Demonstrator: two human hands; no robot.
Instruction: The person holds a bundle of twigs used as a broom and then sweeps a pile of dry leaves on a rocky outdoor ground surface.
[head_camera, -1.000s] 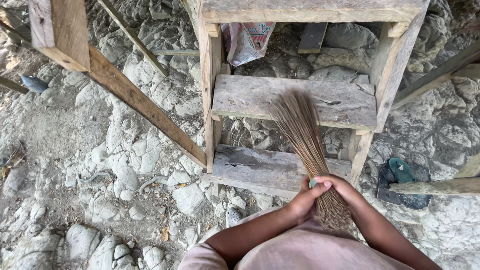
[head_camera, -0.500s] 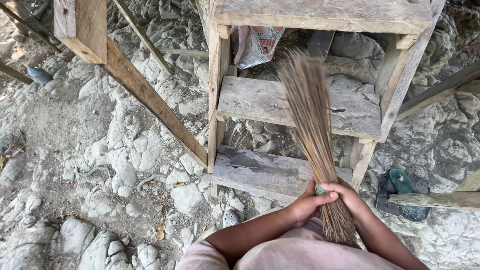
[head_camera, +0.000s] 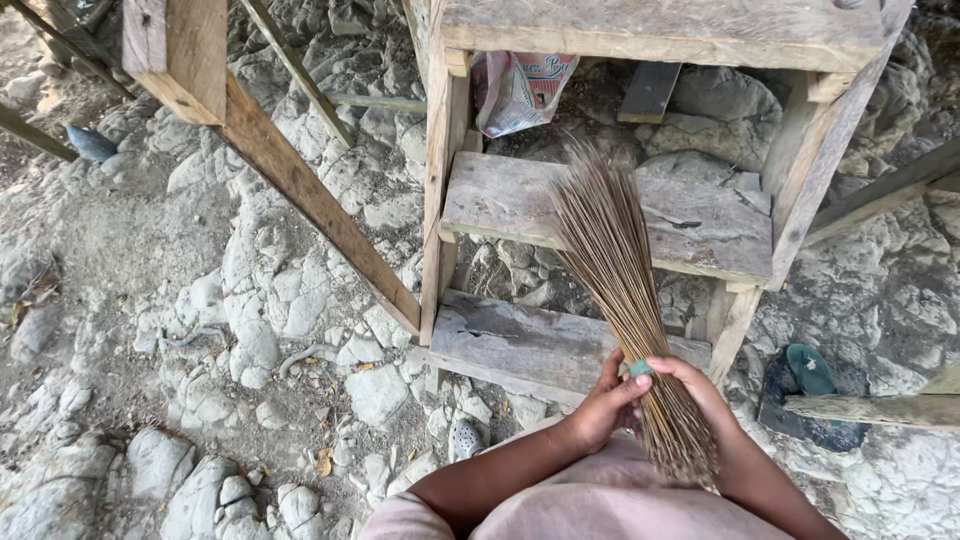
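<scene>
Both hands, left hand (head_camera: 600, 405) and right hand (head_camera: 690, 385), wrap tight around the stick broom (head_camera: 615, 270). Its tips rest on the middle wooden step (head_camera: 500, 200). The sweeping is underway; next needs a brushing stroke along that step.

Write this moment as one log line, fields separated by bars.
left hand: grips stick broom | right hand: grips broom at green band | bristle tips: over middle wooden step | ground: rocky
</scene>
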